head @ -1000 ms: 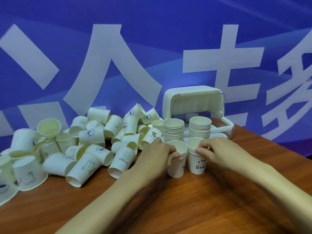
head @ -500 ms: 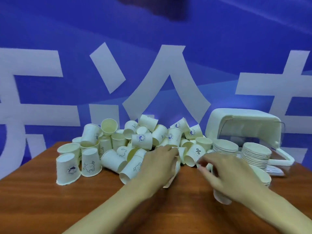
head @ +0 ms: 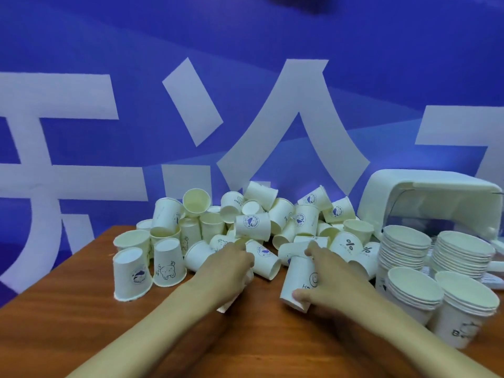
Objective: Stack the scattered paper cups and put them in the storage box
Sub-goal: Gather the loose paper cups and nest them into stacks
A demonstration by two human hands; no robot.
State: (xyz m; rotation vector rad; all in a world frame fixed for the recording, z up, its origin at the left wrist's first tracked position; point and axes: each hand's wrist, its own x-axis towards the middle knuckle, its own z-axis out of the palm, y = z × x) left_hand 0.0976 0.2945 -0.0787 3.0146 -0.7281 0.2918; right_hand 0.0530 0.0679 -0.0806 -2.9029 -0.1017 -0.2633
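A heap of white paper cups [head: 253, 225] lies scattered at the back of the wooden table [head: 81, 328]. My right hand [head: 332, 276] grips a smiley "HELLO" cup [head: 298, 279] lying on its side, thumb at its rim, forefinger at its base. My left hand [head: 229, 266] is curled over a cup [head: 231, 296] that shows only at its edge under the palm. Two short stacks [head: 414, 293] stand at the right front. Two taller stacks [head: 406, 246] stand in the white storage box [head: 425, 192], whose lid is up.
Two cups [head: 131, 271] stand upside down at the left front of the heap. The table's left edge runs diagonally at the left. A blue banner with large white characters hangs close behind the table.
Both hands have left the two short stacks and moved left into the heap. Each now holds a single cup. The view has swung left.
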